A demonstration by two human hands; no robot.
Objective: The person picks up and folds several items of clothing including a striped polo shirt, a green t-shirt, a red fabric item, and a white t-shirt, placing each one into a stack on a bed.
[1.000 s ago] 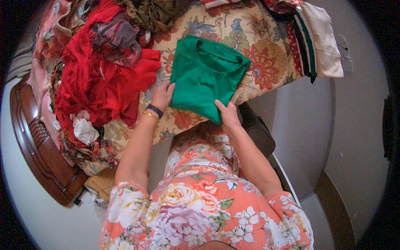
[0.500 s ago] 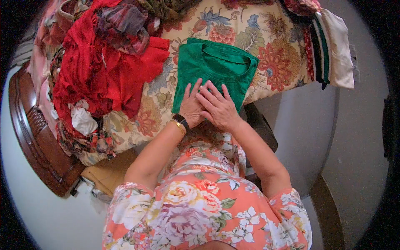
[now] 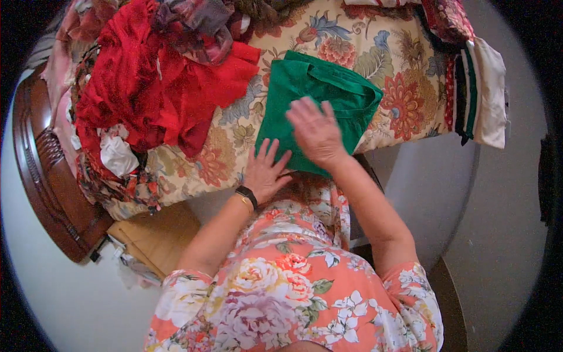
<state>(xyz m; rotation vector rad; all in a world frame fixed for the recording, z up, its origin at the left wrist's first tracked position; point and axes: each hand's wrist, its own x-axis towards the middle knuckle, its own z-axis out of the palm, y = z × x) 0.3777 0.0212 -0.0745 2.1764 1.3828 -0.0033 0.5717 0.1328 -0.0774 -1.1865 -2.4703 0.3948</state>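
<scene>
A green T-shirt (image 3: 346,126), folded into a rough square with its neckline toward the far right, lies on a floral-patterned bed cover (image 3: 399,58). My left hand (image 3: 268,171), with a dark watch and a gold bangle at the wrist, rests with spread fingers on the shirt's near left corner. Over the middle of the shirt is my right hand (image 3: 316,132), palm down and fingers stretched out, slightly blurred. Neither hand grips anything.
A heap of red cloth (image 3: 135,88) and other crumpled garments covers the left side. Folded clothes, including a white one (image 3: 488,94), hang over the right edge. A carved dark wooden panel (image 3: 53,170) stands at the left, with a tan box-like object (image 3: 158,237) below.
My hands were together at the shirt's near edge; now they are apart. The right has moved up onto the shirt's middle, the left toward its near left corner. The whole view has shifted slightly.
</scene>
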